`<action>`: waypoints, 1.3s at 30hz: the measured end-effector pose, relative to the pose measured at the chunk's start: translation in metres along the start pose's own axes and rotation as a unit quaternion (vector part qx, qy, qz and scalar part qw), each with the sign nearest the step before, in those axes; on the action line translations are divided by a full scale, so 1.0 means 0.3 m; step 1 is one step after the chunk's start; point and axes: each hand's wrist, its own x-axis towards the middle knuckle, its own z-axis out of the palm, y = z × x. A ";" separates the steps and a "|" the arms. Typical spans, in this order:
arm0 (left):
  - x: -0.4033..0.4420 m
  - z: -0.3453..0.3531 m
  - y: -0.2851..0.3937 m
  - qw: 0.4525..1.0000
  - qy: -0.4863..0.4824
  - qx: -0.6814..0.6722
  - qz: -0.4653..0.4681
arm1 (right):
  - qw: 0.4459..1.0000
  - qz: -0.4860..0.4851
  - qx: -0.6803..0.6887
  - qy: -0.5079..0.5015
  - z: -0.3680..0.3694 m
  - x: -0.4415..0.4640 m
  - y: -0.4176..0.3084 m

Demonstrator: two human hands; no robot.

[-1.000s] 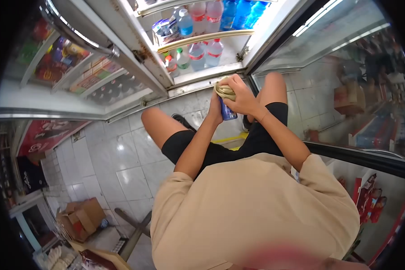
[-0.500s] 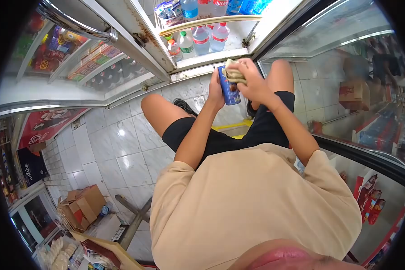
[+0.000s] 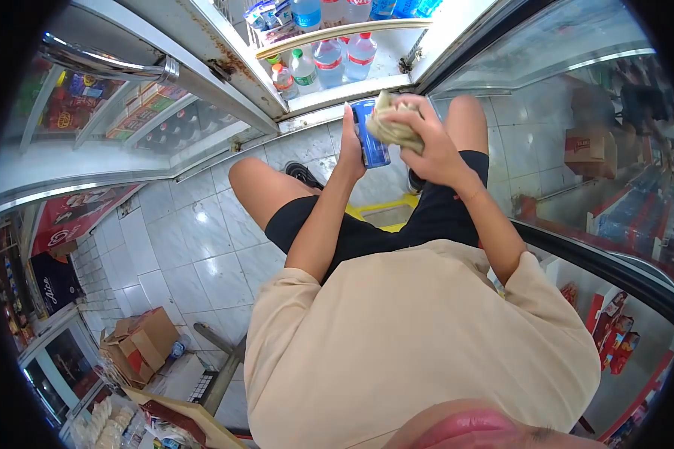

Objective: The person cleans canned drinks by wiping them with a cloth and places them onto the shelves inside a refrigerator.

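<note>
A blue can (image 3: pixel 373 136) stands slightly tilted in my left hand (image 3: pixel 351 150), whose thumb and palm lie along its left side. My right hand (image 3: pixel 431 148) is closed round a crumpled pale green-beige cloth (image 3: pixel 394 126). The cloth is just at the can's upper right side and hides part of it; whether the two touch is hard to tell. Both hands are in front of the open fridge, above the gap between my knees.
Bottles (image 3: pixel 328 63) stand on the fridge's lower shelf (image 3: pixel 389 56). A glass door (image 3: pixel 562 150) is at the right, another door with a chrome handle (image 3: pixel 112 66) at the left. A yellow stool (image 3: pixel 386 215) is between my legs; a cardboard box (image 3: pixel 146 340) lies lower left.
The can came more into view, then shifted slightly up and left. My right hand with the cloth has moved to the right side of the can. The camera view has shifted too.
</note>
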 end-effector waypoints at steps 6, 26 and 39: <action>0.024 -0.071 -0.016 1.000 -0.025 -0.002 -0.012 | 0.995 -0.022 -0.091 0.020 0.121 -0.060 0.095; 0.066 -0.095 0.016 0.995 -0.050 0.057 -0.072 | 0.968 0.035 0.048 -0.245 0.074 -0.162 -0.020; 0.111 -0.209 -0.037 0.992 -0.095 0.019 -0.080 | 0.997 -0.010 -0.036 -0.071 0.141 -0.140 0.060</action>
